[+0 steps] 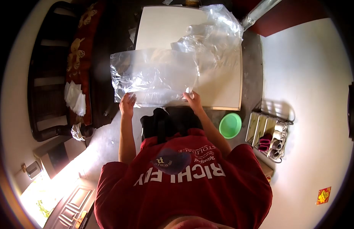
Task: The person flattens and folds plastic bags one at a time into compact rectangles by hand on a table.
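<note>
A clear plastic sheet or bag (158, 74) is spread flat near the front edge of the pale tabletop (161, 23), overhanging its left side. My left hand (127, 104) is closed on the sheet's near left corner. At the near right part of the sheet, my right hand (193, 100) pinches the plastic between thumb and fingers. A crumpled heap of clear plastic (219, 34) lies on the back right of the table, touching or close to the sheet.
A green basin (230, 125) stands on the floor right of the table, beside a shoe rack (266, 135). On the left is a dark wooden bench (51, 103) with white plastic bags (74, 98). A silvery pipe (259, 14) reaches the back right corner.
</note>
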Motion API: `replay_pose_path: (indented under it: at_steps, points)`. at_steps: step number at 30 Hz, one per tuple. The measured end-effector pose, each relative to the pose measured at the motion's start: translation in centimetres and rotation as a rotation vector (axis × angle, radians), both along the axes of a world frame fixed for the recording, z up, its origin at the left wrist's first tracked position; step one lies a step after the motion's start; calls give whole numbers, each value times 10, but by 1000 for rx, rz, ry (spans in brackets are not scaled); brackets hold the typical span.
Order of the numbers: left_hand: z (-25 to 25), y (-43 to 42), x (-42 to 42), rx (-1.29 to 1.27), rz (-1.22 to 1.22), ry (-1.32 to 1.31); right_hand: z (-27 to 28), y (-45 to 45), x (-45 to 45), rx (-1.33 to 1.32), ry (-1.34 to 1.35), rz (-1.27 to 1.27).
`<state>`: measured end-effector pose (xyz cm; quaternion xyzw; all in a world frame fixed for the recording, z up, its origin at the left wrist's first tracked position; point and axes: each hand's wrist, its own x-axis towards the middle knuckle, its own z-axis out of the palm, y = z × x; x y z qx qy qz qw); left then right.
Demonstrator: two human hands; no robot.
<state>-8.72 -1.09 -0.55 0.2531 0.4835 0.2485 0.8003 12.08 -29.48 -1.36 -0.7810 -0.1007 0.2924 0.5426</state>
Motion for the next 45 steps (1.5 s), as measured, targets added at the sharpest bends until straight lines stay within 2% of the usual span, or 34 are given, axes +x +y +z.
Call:
replay_pose_path:
  at_steps: [1, 3, 5, 6, 7, 9, 12, 15, 18, 21, 23, 26, 30, 31, 33, 36, 39, 41, 43, 44, 45]
  points:
    - [-4, 1, -4, 7, -36, 28, 5, 3, -3, 52, 170, -65]
    - [-17, 4, -8, -29, -71, 31, 4, 3, -7, -13, 211, -68]
    - [-16, -1, -5, -38, -153, 165, 2, -1, -13, 162, 352, -231]
    - [-22, -3, -2, -41, -185, 219, -21, -6, -11, 156, 353, -248]
    - [-31, -4, -4, -49, -201, 226, -61, -19, -13, 101, 47, -131]
    - [-48, -7, -5, -54, -277, 242, -77, -28, -15, 33, -249, -15]
    - [-60, -13, -9, -57, -295, 296, -90, -41, -21, -133, -260, 36]
    - [-65, -16, -11, -49, -300, 322, -105, -49, -26, -178, -362, 66]
    - [-71, -19, -14, -54, -282, 345, -78, -46, -26, -165, -366, 38]
    - [-71, -21, -19, -25, -292, 397, -63, -44, -24, -357, -542, 76]
    - [-73, -19, -20, -4, -307, 434, -51, -39, -15, -214, -10, -110]
    - [-82, -19, -28, 20, -315, 476, -121, -57, -9, -279, 8, -201]
    - [-93, -18, -34, 102, -313, 514, -116, -61, -14, -360, 120, -216]
    - [-94, -18, -33, 134, -288, 529, -115, -64, -20, -400, -176, -85]
    - [-97, -17, -33, 165, -299, 521, -108, -65, -26, -436, -471, 45]
    - [-97, -14, -34, 207, -312, 536, -70, -56, -24, -423, -272, -1]
    - [-94, -12, -33, 239, -279, 556, -53, -51, -22, -448, -328, 70]
    - [-88, -11, -30, 257, -243, 555, -37, -39, -19, -790, -298, -99]
    - [-74, -19, -17, 1174, -201, 998, -16, -29, -17, -781, -344, -157]
    - [-48, -27, 0, 1416, -244, 1134, -9, -25, -18, -772, -391, -208]
    - [-27, -37, 20, 1482, -240, 1035, -7, -21, -18, -774, -389, -207]
